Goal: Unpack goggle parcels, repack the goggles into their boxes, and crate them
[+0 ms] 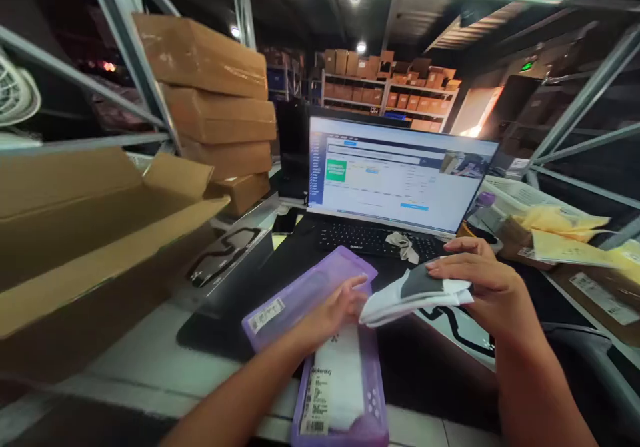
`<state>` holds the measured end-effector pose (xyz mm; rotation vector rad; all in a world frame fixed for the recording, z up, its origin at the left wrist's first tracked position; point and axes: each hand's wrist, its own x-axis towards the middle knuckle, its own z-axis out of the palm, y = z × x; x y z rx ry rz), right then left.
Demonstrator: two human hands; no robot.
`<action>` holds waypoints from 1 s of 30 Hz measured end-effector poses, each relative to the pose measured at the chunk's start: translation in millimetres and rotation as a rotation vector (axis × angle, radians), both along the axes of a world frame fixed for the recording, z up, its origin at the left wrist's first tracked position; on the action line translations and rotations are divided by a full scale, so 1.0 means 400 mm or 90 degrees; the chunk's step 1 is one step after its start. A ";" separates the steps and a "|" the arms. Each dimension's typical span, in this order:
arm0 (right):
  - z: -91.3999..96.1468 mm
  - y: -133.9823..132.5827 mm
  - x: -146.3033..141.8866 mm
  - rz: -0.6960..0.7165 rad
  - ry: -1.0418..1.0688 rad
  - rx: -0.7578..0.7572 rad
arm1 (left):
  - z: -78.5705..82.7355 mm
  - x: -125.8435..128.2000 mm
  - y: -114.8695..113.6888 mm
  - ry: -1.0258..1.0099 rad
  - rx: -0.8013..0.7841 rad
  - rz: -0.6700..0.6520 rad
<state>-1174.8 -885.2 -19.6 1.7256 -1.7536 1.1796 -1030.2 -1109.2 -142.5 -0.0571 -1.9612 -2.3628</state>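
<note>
Open carton on the left, then two purple packs on a black mat. Left hand is half-curled over them, can't tell if it's gripping. Folded white-and-grey cloth is midair, pinched in the right hand.

The left forearm is slanting in from the near left, its left grip pointing far right with fingers loosely bending. The right forearm is angling from the near right, its right grip pinching, fingers curving leftward.
</note>
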 end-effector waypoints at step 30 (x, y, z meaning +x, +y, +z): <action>-0.044 -0.036 -0.038 -0.023 -0.054 0.154 | -0.012 0.011 -0.041 -0.050 0.118 -0.075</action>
